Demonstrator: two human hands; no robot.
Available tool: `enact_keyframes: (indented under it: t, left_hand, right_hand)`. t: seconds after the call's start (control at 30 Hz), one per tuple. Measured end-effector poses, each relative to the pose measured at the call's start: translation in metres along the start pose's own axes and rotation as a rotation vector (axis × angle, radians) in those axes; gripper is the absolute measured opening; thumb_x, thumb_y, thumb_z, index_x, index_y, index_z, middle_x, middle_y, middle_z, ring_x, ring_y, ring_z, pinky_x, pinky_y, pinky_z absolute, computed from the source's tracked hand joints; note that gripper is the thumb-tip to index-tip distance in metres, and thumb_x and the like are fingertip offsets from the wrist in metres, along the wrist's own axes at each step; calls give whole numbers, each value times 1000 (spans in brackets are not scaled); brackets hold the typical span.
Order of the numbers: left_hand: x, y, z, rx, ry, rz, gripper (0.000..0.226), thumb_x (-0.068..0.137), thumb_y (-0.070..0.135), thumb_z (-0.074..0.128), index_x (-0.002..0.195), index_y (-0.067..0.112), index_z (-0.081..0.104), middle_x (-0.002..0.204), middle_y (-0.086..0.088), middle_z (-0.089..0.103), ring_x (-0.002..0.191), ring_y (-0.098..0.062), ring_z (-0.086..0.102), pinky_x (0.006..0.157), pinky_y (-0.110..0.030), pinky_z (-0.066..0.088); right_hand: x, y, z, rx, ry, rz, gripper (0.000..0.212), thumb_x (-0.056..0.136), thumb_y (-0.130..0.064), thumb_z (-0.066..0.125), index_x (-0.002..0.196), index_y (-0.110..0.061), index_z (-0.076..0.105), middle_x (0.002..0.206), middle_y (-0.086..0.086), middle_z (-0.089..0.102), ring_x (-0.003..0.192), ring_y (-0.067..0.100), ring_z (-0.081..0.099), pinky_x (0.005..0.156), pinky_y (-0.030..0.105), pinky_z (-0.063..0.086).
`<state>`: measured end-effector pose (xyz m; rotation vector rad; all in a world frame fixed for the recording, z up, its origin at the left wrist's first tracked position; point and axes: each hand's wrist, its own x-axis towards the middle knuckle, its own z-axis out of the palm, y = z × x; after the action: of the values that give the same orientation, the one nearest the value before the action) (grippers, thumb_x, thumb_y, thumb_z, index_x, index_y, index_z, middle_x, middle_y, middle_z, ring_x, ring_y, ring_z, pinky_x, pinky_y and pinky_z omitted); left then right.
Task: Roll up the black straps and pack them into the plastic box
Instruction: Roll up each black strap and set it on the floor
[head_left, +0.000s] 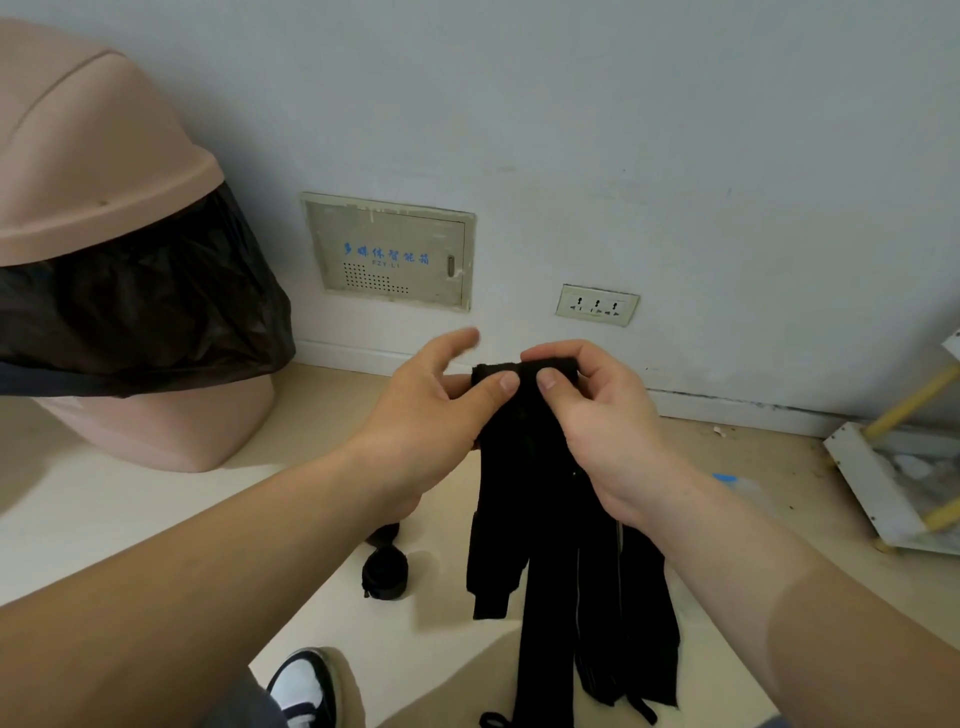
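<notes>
Several long black straps (550, 561) hang in a bunch from both my hands down to the floor. My left hand (431, 410) pinches the folded top end with its thumb, while its forefinger lifts free. My right hand (597, 415) pinches the same top end between thumb and curled fingers. On the floor below my left wrist stands one rolled-up black strap (385, 571). The plastic box is not in view.
A pink swing-lid bin (93, 208) with a black bag stands at the left against the wall. A white rack with yellow rods (893, 467) sits at the right. My shoe (306, 686) is at the bottom. Beige floor lies between them.
</notes>
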<state>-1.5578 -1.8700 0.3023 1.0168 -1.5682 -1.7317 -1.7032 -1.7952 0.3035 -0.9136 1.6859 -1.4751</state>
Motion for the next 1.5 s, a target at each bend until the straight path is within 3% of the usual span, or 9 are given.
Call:
enact_keyframes:
  t: [0.13,0.27,0.4,0.57,0.77,0.93,1.27,1.4,1.5]
  left_hand:
    - [0,-2,-4,212,-73,22,16,107,21,60,116,24,72,103,-3,77,99,-20,75,88,-38,63]
    - [-1,3,-4,326,-8,194,13,105,19,59,107,29,67,94,7,72,85,-4,68,76,-24,54]
    - [-5,8,-4,473,-17,425,15,102,15,63,107,29,66,92,13,70,88,-5,67,75,-18,54]
    - [3,5,-12,676,34,749,22,95,9,67,114,17,74,103,7,72,97,-9,68,87,-23,54]
    - [-1,2,-10,224,4,314,33,89,-2,79,105,27,80,98,-2,82,93,-20,80,96,-34,62]
    - [-6,9,-5,-3,24,176,35,83,-6,84,110,15,81,105,-1,82,93,-27,80,88,-37,65]
    - [-5,3,4,451,87,486,33,102,24,69,135,27,72,114,15,75,107,8,66,93,-8,49]
    - [-5,7,3,289,-2,367,33,108,23,56,139,24,68,124,19,72,120,9,64,102,-11,49]
    - [-2,11,0,113,-19,259,33,107,13,58,136,24,68,120,10,76,105,2,72,83,-17,58]
  right_hand:
    - [-4,0,1,-41,-35,-19,31,107,-9,58,100,-33,76,99,3,78,93,21,76,73,32,63]
    - [-3,-9,1,171,-91,57,14,103,-19,65,105,-22,78,103,14,78,97,30,76,91,47,62]
    - [2,-17,-11,296,-259,262,47,103,-49,57,125,-11,74,122,17,77,114,31,75,102,45,58]
    - [5,-16,-19,299,-382,238,50,99,-41,57,133,-4,68,129,19,74,123,32,71,107,47,55]
    - [6,-1,-16,53,-165,-18,14,104,-24,65,106,-20,78,110,15,79,111,33,75,106,55,56]
    - [4,-4,-13,15,-118,-91,13,105,-20,63,104,-18,76,107,18,77,99,25,73,100,48,59]
    - [7,-5,-6,254,-27,95,13,107,-15,60,104,-16,73,95,13,76,83,27,75,77,44,65]
    - [10,-5,-5,275,-3,114,14,107,-14,60,105,-16,74,98,12,76,87,29,75,75,43,64]
    - [11,-6,-6,285,-10,99,15,106,-12,61,101,-19,74,98,14,77,86,32,77,74,46,64]
